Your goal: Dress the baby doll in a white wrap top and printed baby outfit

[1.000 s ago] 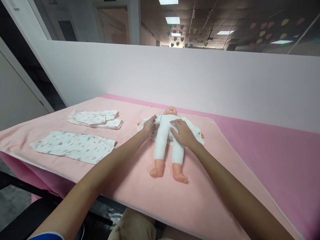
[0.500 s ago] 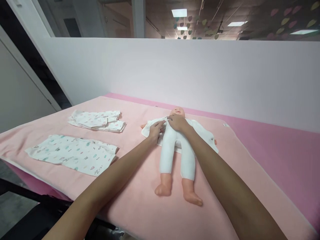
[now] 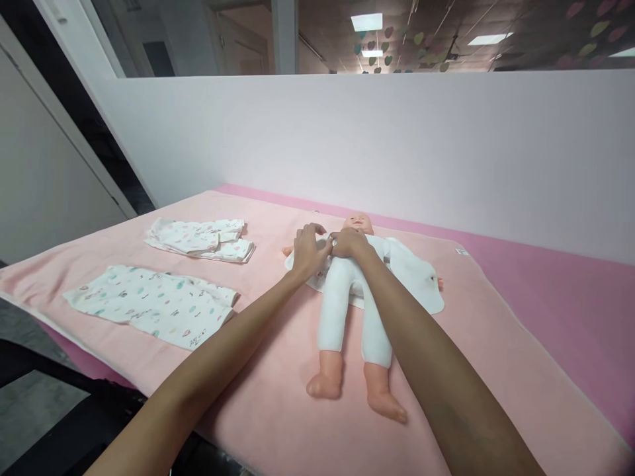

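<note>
- Two bare forearms rise from the lower edge of the frame, one from the lower left, one from the lower right; they converge just right of the centre, over the chest of a doll (image 3: 342, 283).
- Left hand (image 3: 308, 252): wrist bent upward, back of the hand toward the camera, fingers arched over and curled toward the right; it is at the left side of a white top (image 3: 415, 274) spread about the doll's torso.
- Right hand (image 3: 350, 243): lies low across the doll's upper chest, just below the head, fingers bent down and pointing left; its forearm crosses over the doll's body and one leg.
- Both hands are close together, fingertips meeting or nearly so; whether either pinches the fabric I cannot tell.
- Doll on its back, right of centre, head toward the top of the frame; white-covered legs apart, bare feet toward the bottom; it lies on a pale pink blanket (image 3: 278, 377).
- Left of the frame: a folded patterned garment (image 3: 196, 239); below it, a flat patterned cloth (image 3: 153, 305), near the left forearm.
</note>
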The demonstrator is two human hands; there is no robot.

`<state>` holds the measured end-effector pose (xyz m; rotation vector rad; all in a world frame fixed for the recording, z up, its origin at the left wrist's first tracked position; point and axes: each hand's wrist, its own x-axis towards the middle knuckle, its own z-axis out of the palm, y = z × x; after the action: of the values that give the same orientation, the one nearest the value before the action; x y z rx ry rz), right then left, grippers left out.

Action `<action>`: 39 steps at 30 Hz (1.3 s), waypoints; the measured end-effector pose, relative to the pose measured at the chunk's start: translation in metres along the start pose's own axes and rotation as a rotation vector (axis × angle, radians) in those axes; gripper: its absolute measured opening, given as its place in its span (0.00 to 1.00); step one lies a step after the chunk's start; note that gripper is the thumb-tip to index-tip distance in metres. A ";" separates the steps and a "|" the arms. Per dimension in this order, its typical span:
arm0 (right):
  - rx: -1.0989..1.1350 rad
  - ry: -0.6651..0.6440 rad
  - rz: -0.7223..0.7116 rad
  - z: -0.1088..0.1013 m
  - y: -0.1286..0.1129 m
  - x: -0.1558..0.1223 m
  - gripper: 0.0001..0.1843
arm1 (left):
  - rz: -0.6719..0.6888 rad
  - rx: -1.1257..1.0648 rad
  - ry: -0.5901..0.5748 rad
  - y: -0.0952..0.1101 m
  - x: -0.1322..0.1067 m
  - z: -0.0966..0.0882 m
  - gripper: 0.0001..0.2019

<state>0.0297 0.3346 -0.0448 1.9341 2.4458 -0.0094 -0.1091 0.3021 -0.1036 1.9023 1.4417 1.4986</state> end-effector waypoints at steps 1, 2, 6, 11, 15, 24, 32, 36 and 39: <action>-0.002 0.006 0.004 0.001 -0.001 0.000 0.28 | 0.007 0.132 -0.052 0.000 0.005 -0.001 0.08; -0.002 0.014 0.008 0.002 -0.001 -0.001 0.29 | -0.020 0.229 -0.112 -0.001 0.009 -0.002 0.07; -0.003 0.016 0.012 0.004 0.000 -0.004 0.33 | -0.160 0.346 -0.270 -0.002 0.025 0.006 0.12; -0.013 0.004 0.028 0.005 -0.001 -0.005 0.41 | -0.216 0.341 -0.231 -0.005 0.025 0.016 0.15; -0.021 0.039 0.071 0.010 -0.007 -0.004 0.38 | -0.195 0.338 -0.202 -0.011 0.021 0.019 0.14; 0.028 0.153 0.112 0.018 -0.008 -0.006 0.31 | -0.173 0.376 -0.205 -0.016 0.023 0.023 0.09; 0.173 0.214 0.096 0.018 0.013 -0.009 0.33 | -0.168 0.357 -0.221 -0.012 0.026 0.020 0.08; 0.305 0.262 0.087 0.019 0.024 -0.013 0.29 | -0.140 0.372 -0.227 -0.017 0.027 0.017 0.11; 0.472 0.321 0.098 0.021 0.034 -0.017 0.27 | -0.151 0.393 -0.259 -0.020 0.027 0.015 0.15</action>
<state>0.0672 0.3250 -0.0651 2.4079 2.7387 -0.3296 -0.1076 0.3383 -0.1097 2.0533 1.8027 0.9102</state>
